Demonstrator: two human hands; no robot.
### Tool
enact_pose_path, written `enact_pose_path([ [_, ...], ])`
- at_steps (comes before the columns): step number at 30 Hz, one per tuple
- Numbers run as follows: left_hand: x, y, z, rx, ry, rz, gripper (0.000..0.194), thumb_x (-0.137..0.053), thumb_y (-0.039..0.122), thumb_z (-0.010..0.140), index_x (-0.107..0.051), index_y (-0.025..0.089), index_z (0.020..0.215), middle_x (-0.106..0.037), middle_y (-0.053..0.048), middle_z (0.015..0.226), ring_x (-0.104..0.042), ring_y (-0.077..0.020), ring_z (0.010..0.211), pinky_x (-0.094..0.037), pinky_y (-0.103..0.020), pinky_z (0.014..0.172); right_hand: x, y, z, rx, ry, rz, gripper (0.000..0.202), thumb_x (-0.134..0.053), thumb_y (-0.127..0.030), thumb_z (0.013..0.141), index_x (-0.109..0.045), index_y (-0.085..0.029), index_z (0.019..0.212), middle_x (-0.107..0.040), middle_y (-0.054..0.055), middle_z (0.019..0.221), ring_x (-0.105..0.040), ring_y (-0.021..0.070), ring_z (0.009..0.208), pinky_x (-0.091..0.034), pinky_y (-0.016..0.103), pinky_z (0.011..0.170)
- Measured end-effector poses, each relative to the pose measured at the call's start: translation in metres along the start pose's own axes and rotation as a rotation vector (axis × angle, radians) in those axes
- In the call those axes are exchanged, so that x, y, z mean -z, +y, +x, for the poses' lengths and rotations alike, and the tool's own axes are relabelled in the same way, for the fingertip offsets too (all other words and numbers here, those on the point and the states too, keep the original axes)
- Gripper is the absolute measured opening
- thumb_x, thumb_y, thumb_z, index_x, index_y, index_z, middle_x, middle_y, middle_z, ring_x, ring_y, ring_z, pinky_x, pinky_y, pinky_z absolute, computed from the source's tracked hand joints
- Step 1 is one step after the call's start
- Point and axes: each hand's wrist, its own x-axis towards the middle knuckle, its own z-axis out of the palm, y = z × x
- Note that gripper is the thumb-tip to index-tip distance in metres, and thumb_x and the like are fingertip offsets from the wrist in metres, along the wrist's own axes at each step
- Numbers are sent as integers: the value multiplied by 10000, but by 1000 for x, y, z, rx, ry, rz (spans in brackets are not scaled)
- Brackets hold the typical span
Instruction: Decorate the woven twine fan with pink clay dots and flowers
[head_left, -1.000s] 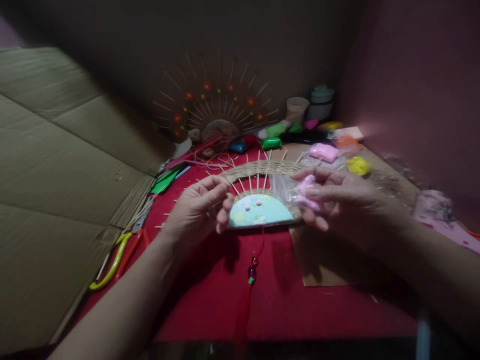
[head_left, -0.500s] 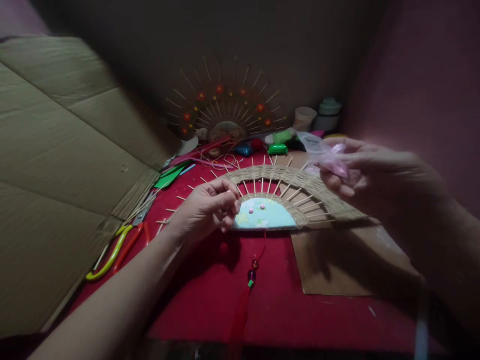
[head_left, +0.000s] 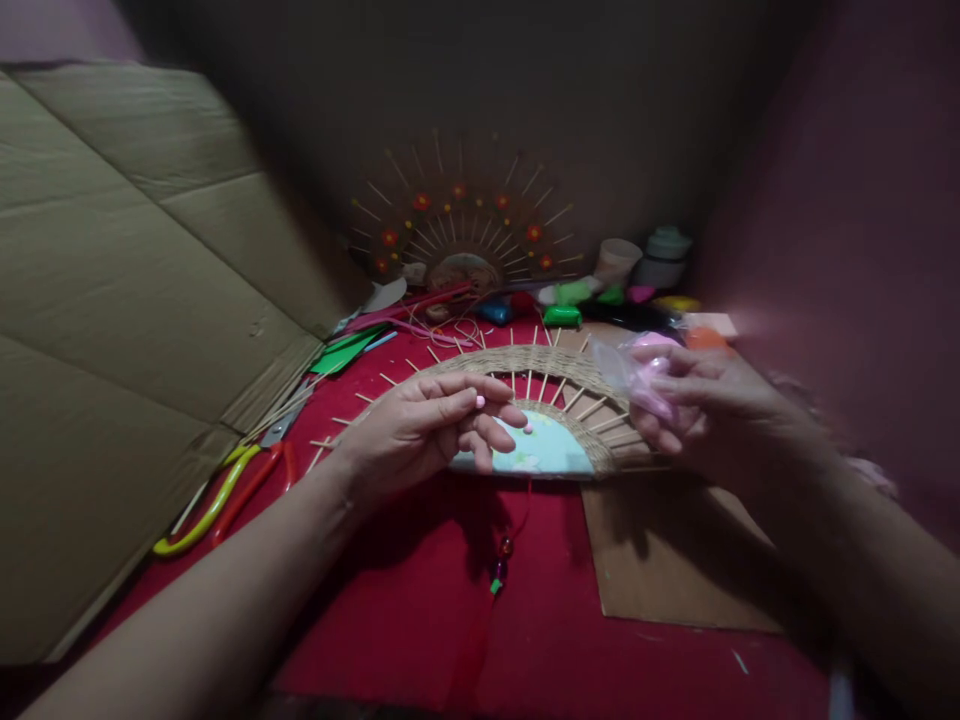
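Observation:
My left hand [head_left: 427, 425] pinches a small pink clay ball [head_left: 480, 402] at its thumb and forefinger, the other fingers loosely spread. It hovers over the left part of a woven fan [head_left: 491, 359] with thin wooden sticks. The fan's light blue half-round base [head_left: 559, 450] is partly hidden by my fingers; a pink dot [head_left: 528, 428] shows on it. My right hand [head_left: 705, 395] grips a clear plastic packet of pink clay [head_left: 654, 385] above the fan's right side. From the base hangs a red tassel [head_left: 472, 635] with beads [head_left: 502, 560].
Scissors [head_left: 240, 490] with yellow and red handles lie at left beside a standing cardboard panel [head_left: 150, 330]. Brown cardboard [head_left: 660, 580] lies under the fan's right side. Behind are clay packets [head_left: 562, 316], a cup [head_left: 617, 262], a lidded container [head_left: 664, 257] and a flowered fan [head_left: 461, 225].
My left hand has moved slightly right and its fingers have spread, showing the pink ball. My right hand has come lower and a little left with the packet. The view has shifted slightly.

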Motion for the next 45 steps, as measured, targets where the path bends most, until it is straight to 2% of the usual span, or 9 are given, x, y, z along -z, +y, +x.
enact_pose_path([
  [5, 3, -1, -2, 8, 75, 61, 25, -659, 161, 790, -669, 140, 797, -677, -24, 667, -603, -98, 463, -464, -155, 363, -1, 3, 1, 25, -27, -31, 202, -647, -105, 735, -648, -188, 919, -531, -24, 572, -513, 81, 450, -399, 168, 369],
  [8, 3, -2, -2, -84, 149, 62, 113, -729, 96, 688, -668, 163, 754, -623, 30, 628, -547, -56, 460, -445, -141, 400, -1, 4, 0, 22, -40, -44, 184, -627, -94, 743, -639, -175, 907, -539, -20, 573, -522, 86, 452, -402, 172, 370],
  [15, -10, -4, 0, -50, 157, 202, 114, -644, 161, 802, -697, 142, 900, -701, -51, 781, -658, -121, 626, -534, -205, 533, 2, 5, 2, 18, -59, -19, 203, -621, -79, 745, -626, -177, 923, -546, -20, 580, -535, 86, 465, -394, 167, 378],
  [21, -15, -10, -3, 3, 240, 456, 89, -622, 237, 839, -636, 156, 872, -678, -4, 658, -603, -89, 464, -422, -145, 377, -3, 2, -1, -7, -24, -48, 165, -612, -89, 746, -617, -167, 891, -559, -11, 593, -551, 100, 482, -398, 188, 389],
  [26, -14, -13, -1, -88, 195, 355, 67, -595, 206, 858, -580, 158, 903, -709, -45, 836, -657, -117, 619, -521, -197, 504, -4, 2, -1, 7, -29, -76, 166, -632, -106, 727, -609, -170, 879, -564, -10, 607, -556, 110, 494, -392, 197, 390],
  [30, -16, -13, 1, -86, 163, 305, 120, -571, 214, 871, -568, 152, 973, -696, -55, 832, -673, -145, 656, -541, -230, 525, -4, 3, -1, 9, -37, -94, 193, -663, -136, 707, -606, -171, 888, -570, -6, 596, -571, 130, 505, -398, 207, 394],
  [39, -15, -12, -3, -14, 278, 427, 137, -711, 232, 752, -623, 176, 841, -694, -17, 772, -630, -117, 574, -482, -192, 467, -6, 2, -2, 2, -48, -58, 165, -638, -103, 719, -612, -172, 866, -556, -16, 601, -551, 108, 494, -406, 208, 402],
  [42, -18, -14, -2, -90, 311, 674, 110, -696, 250, 764, -651, 170, 825, -694, -26, 785, -614, -113, 591, -466, -200, 498, -6, 3, -1, 6, -47, -62, 188, -643, -99, 699, -610, -173, 870, -564, -15, 602, -558, 111, 490, -412, 205, 399],
  [45, -19, -19, -1, -330, 320, 1081, 75, -652, 235, 805, -683, 178, 842, -680, -35, 816, -612, -140, 730, -480, -242, 639, -5, 4, -1, -26, -32, -69, 225, -656, -128, 692, -607, -175, 906, -584, -7, 608, -572, 113, 493, -418, 192, 395],
])
